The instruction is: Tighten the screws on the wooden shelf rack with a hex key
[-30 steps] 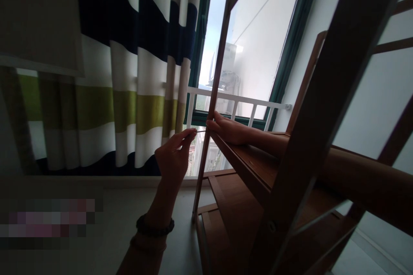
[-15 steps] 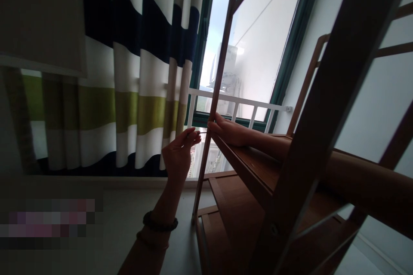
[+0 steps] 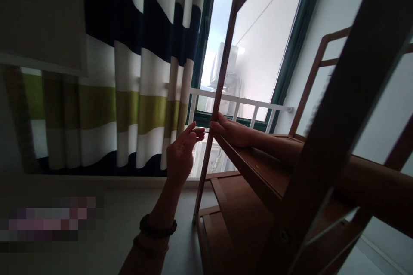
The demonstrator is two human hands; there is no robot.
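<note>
My left hand point(image 3: 180, 152), wearing dark bracelets at the wrist, pinches a thin rod-like tool point(image 3: 206, 132). The tool's slim tip reaches the outer side of a narrow brown wooden post point(image 3: 220, 88), at the corner where a shelf board point(image 3: 258, 169) meets it; its exact kind is too small to make out. On the other side of that joint, my right hand point(image 3: 234, 131) lies along the shelf's top with its fingers closed against the post. The right forearm passes behind a thick dark upright point(image 3: 342, 124) of the same wooden rack.
Lower shelves point(image 3: 245, 206) of the rack hang below the joint. Behind stand a window with a green frame point(image 3: 284, 73) and a white railing point(image 3: 251, 103). A striped curtain point(image 3: 129, 107) covers the left side, above the pale floor point(image 3: 129, 210).
My left hand has shifted slightly right and its fingers have turned a little around the tool. The right hand keeps its place at the post. The view has moved slightly.
</note>
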